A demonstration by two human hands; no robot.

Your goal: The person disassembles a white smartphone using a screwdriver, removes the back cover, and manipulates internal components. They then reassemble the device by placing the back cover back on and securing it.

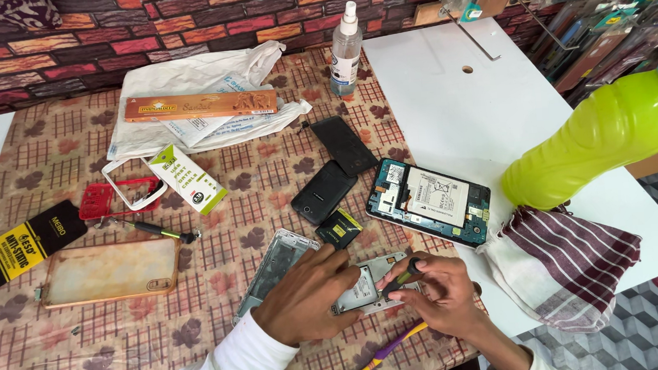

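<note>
under the left hand [306, 292] lies the opened phone [364, 288]; right fingers [419, 280] pinch a screwdriver [403, 274].

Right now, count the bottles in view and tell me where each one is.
2. A clear spray bottle stands at the table's far edge by the brick wall; a lime-green bottle with a blue cap lies tilted at the right. Others may be hidden.

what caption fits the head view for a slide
Left hand steadies opened silver phone; right hand applies small black-handled screwdriver.
</note>
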